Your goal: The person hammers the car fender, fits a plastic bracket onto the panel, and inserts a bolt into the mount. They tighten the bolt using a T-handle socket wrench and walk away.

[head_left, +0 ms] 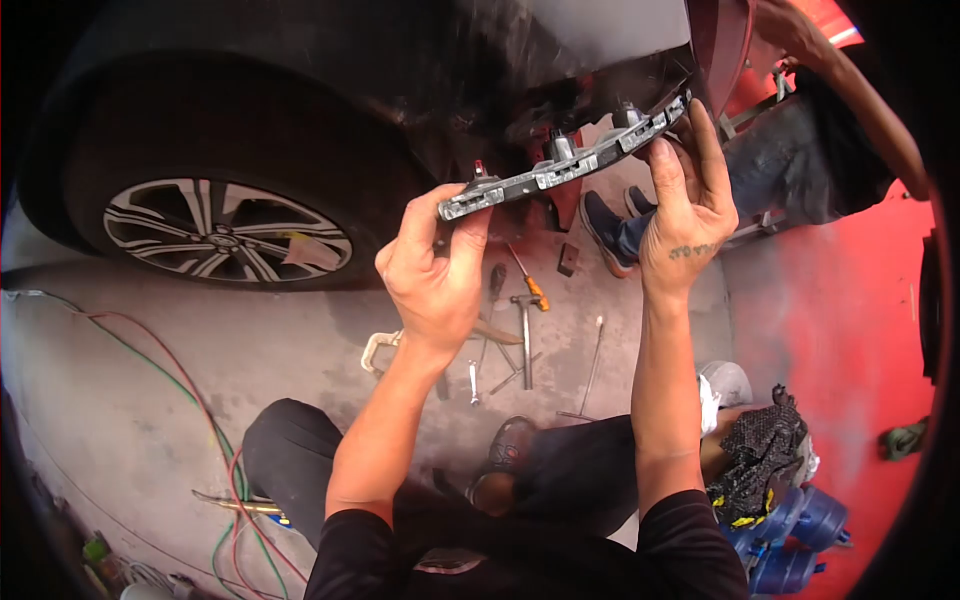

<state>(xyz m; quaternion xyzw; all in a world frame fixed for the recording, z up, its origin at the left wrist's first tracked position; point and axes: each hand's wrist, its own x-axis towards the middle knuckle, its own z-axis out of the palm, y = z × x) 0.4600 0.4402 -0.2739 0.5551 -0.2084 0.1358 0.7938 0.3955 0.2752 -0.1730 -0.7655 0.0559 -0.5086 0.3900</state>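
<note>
A long, slightly curved black-and-grey bumper bracket (565,168) is held up in the air between my two hands, below the car's dark body panel (590,50). My left hand (432,265) pinches its lower left end between thumb and fingers. Near the upper right end, my right hand (685,215) grips it with thumb and fingers; dark writing shows on that wrist. Several mounting tabs stick up from the bracket's upper side. Behind it, the opening under the body panel is dark and partly hidden.
A car wheel (225,232) stands at left. On the floor lie a hammer (526,340), a screwdriver (535,290), a wrench (473,382) and a clamp (378,352). Hoses (205,395) run at left. A co-worker (790,160) sits at upper right. Blue bottles (790,570) are at lower right.
</note>
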